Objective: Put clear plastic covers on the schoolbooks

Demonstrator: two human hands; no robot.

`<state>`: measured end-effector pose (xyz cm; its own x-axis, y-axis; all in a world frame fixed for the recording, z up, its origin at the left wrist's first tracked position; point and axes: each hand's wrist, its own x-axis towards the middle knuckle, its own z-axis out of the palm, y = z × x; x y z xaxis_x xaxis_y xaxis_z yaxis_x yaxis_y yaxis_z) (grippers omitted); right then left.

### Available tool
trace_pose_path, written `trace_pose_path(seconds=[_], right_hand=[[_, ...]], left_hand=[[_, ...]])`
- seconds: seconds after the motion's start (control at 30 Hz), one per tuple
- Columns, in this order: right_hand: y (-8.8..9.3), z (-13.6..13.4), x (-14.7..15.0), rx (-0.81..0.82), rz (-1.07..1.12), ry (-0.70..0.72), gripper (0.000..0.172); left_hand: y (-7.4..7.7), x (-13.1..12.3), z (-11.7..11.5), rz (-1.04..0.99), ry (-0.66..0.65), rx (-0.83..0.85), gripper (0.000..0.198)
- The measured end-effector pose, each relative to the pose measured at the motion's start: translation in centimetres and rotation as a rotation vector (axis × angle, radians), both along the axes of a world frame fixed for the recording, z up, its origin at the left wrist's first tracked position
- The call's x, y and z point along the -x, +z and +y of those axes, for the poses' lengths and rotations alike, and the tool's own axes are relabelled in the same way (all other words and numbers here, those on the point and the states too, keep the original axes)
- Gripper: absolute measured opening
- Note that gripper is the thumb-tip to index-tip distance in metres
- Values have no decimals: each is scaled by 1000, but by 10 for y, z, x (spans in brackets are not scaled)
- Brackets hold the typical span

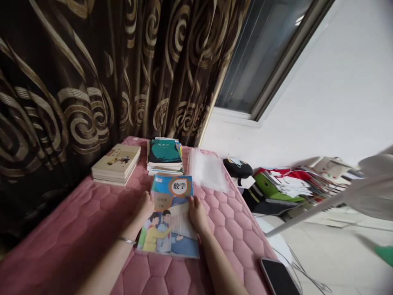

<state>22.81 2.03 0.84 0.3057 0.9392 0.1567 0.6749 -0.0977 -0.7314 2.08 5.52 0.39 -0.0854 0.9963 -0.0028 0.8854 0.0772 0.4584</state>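
Textbook (172, 217), cover up, over the pink bed (98, 213), its far end just by the teal-topped pile (165, 152)! Left hand (146, 208) pinches one side, right hand (198, 214) the other, likely to keep it level and steady; whether it rests there is unclear.

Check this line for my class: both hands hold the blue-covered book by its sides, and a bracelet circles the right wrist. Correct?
Not quite: the head view shows the bracelet on the left wrist, not the right. The rest stands: the left hand and right hand hold the blue-covered book by its sides.
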Motion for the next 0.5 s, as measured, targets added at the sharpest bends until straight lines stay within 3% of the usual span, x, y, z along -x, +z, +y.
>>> trace_pose_path(seconds=[0.2,0.37,0.5], right_hand=[[-1,1,-3,-29,196,3,27],[-5,6,1,43,167,16,25],[-9,9,1,112,19,-16,33]], left_hand=[[16,4,1,-143,56,106,40],[15,4,4,-143,74,136,37],[13,3,2,-92,78,145,37]])
